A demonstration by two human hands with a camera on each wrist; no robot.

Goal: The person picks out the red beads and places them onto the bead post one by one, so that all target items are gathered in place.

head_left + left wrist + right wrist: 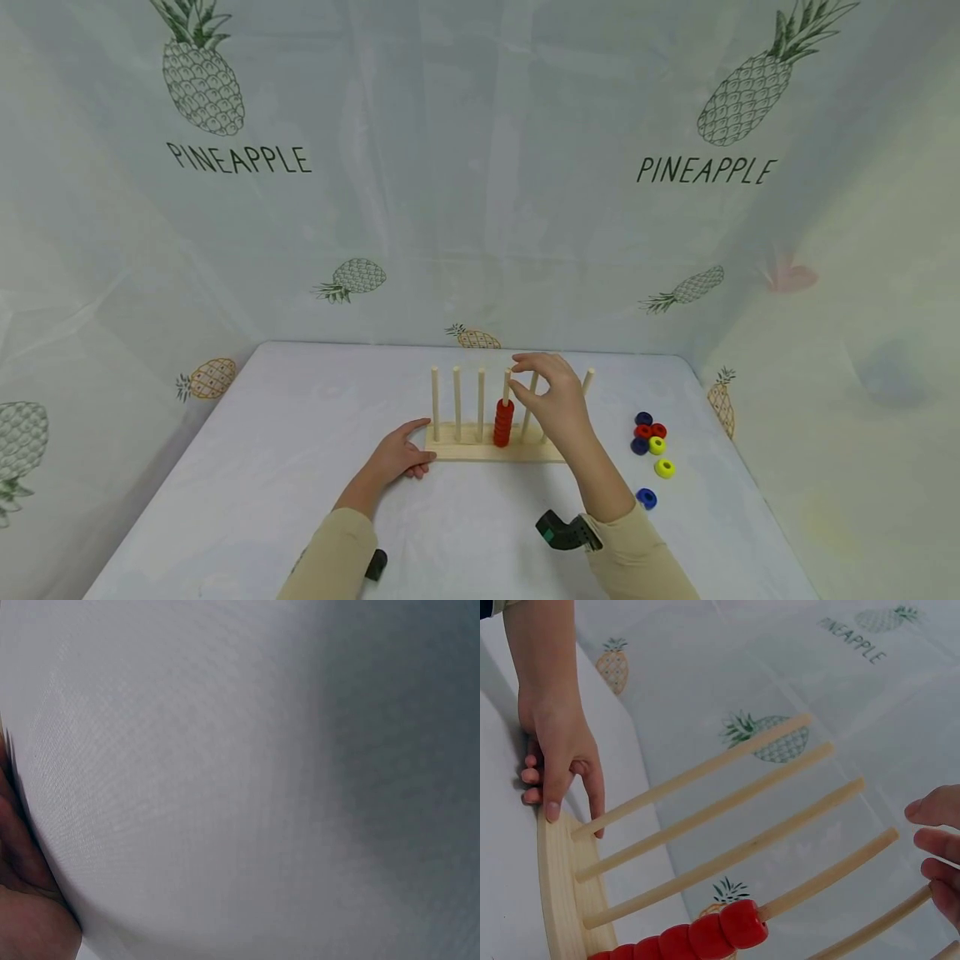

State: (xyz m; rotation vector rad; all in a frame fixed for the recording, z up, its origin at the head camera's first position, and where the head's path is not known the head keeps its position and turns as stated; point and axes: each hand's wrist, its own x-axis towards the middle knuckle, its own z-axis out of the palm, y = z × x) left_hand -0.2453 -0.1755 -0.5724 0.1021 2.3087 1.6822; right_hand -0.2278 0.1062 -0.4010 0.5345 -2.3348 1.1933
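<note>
- Rack (468,454): stands on the table (300,467), its pegs (481,404) upright in a row along the wooden base.
- Stack (503,427): red beads threaded on the rack's fourth peg, counted from its left end. The peg passes through them and so keeps them in line; its tip projects above the topmost bead.
- Left hand (397,454): at the rack's left end. Thumb in front and index finger behind pinch the base between them. This hold presumably braces the rack against sliding or tipping.
- Right hand (558,404): over the rack, beside the tip of the fourth peg. Thumb and index finger are curved and spread apart, with no bead visible between them. The right wrist view shows the fingertips clear of that tip. The raised position likely gives clearance above the stack.
- Loose beads: two red (643,432), two yellow (663,473) and two dark blue (640,447), lying to the right of the rack. Placement on this side probably suits the right hand's reach.
- Blue bead (647,499): right of the rack and nearer the person, just beside the right forearm.
- Cloth (480,208): pineapple-printed, hanging behind the rack.
</note>
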